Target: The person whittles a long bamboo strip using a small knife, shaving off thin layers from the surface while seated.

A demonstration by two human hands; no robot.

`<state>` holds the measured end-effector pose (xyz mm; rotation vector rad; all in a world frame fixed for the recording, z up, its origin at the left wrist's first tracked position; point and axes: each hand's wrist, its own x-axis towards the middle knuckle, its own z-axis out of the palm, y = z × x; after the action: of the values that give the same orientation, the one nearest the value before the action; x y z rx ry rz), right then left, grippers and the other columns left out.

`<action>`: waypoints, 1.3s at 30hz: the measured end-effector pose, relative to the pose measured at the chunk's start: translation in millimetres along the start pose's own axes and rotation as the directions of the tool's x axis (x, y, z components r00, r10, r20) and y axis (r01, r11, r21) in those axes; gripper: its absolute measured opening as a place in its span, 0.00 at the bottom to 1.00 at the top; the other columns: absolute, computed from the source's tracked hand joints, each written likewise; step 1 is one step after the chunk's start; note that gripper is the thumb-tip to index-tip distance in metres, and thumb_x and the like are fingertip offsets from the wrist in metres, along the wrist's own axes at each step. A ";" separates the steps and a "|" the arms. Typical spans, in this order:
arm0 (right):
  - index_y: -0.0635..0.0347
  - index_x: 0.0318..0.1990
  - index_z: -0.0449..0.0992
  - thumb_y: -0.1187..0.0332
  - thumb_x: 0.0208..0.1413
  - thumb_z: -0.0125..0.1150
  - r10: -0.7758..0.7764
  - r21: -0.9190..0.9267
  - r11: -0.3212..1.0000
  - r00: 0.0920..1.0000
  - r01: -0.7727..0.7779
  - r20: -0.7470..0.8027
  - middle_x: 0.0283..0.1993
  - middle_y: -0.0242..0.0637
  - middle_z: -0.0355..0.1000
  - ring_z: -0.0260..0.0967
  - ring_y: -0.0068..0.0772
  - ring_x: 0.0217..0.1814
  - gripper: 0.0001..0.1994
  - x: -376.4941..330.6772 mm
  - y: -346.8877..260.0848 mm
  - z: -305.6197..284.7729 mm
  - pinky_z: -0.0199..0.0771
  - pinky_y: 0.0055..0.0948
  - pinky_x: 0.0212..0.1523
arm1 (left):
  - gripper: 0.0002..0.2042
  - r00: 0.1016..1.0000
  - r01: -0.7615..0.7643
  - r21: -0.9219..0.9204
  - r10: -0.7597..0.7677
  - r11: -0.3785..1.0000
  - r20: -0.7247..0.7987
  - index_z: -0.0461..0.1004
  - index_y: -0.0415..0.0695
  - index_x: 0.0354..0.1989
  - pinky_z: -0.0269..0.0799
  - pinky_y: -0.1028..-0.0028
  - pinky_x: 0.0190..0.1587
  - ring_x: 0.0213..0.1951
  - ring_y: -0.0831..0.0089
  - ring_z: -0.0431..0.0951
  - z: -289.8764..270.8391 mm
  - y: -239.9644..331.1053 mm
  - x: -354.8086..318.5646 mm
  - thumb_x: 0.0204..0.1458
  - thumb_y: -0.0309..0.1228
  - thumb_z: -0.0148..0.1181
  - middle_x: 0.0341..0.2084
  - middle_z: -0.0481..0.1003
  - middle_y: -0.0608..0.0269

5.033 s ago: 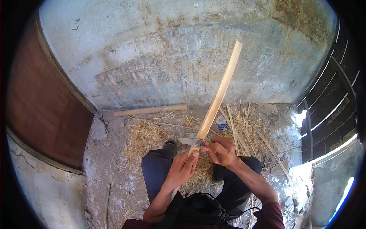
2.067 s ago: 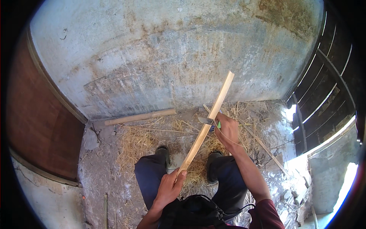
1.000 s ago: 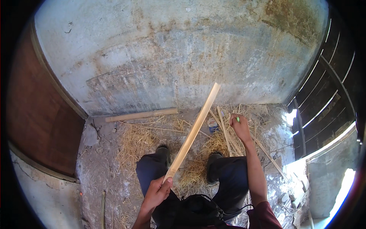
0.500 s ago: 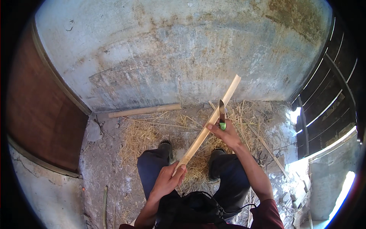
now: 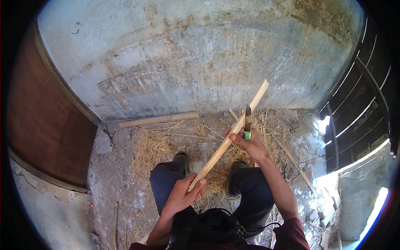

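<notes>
A long, pale split bamboo strip slants across the middle, its far end up and to the right. My left hand is closed around its near end, thumb on top. Farther up, my right hand is closed too, with its thumb lying on the strip. That same hand holds a knife with a green handle and a dark blade. The blade points away from me and lies at the strip's right edge; I cannot tell whether it cuts in. Most of the knife's handle is hidden in the palm.
Yellow shavings litter the floor around my boots. A round bamboo pole lies along the foot of the stained wall. Thin strips lie at the right. A brown panel stands left, dark slats right.
The bamboo strip's far end has shifted slightly right and up. My right hand and the knife have moved a little to the right, while my left hand stays nearly in place.
</notes>
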<state>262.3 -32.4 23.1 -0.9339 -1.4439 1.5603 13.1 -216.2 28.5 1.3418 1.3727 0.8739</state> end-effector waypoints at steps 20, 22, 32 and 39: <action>0.64 0.56 0.80 0.59 0.64 0.76 0.034 0.088 0.995 0.999 -0.035 0.021 0.30 0.21 0.73 0.57 0.12 0.25 0.21 -1.4 4.2 -7.4 0.53 0.20 0.25 | 0.22 0.998 -0.037 0.090 0.042 0.995 -0.056 0.78 0.37 0.42 0.66 0.75 0.22 0.16 0.82 0.70 -18.8 2.3 3.8 0.79 0.42 0.44 0.15 0.71 0.68; 0.64 0.57 0.79 0.59 0.64 0.75 0.058 0.071 0.996 0.997 -0.062 0.046 0.31 0.22 0.73 0.58 0.13 0.26 0.21 -1.2 1.2 -9.5 0.55 0.22 0.27 | 0.22 0.998 -0.024 0.089 0.028 0.996 -0.048 0.78 0.38 0.42 0.66 0.75 0.22 0.16 0.81 0.70 -20.7 -2.1 4.5 0.79 0.42 0.44 0.15 0.71 0.67; 0.61 0.65 0.62 0.65 0.70 0.59 -0.223 -0.140 0.965 0.975 0.224 0.020 0.40 0.35 0.74 0.71 0.29 0.43 0.22 -9.0 9.2 1.5 0.69 0.30 0.45 | 0.23 0.946 -0.053 0.298 0.143 0.953 -0.291 0.77 0.38 0.38 0.65 0.71 0.23 0.15 0.79 0.68 -17.8 4.1 9.8 0.78 0.43 0.45 0.14 0.69 0.65; 0.57 0.55 0.68 0.67 0.66 0.69 -0.620 -0.568 0.474 0.713 0.673 0.327 0.41 0.43 0.77 0.79 0.49 0.33 0.16 -16.8 21.3 23.1 0.78 0.44 0.35 | 0.23 0.941 -0.067 0.250 0.145 0.966 -0.308 0.78 0.38 0.39 0.63 0.71 0.22 0.15 0.80 0.66 -11.3 1.7 16.8 0.78 0.44 0.44 0.14 0.67 0.67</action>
<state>246.7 -57.9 3.6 -0.5423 -2.1462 0.4858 4.4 -197.9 30.3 1.5126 1.7140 1.0657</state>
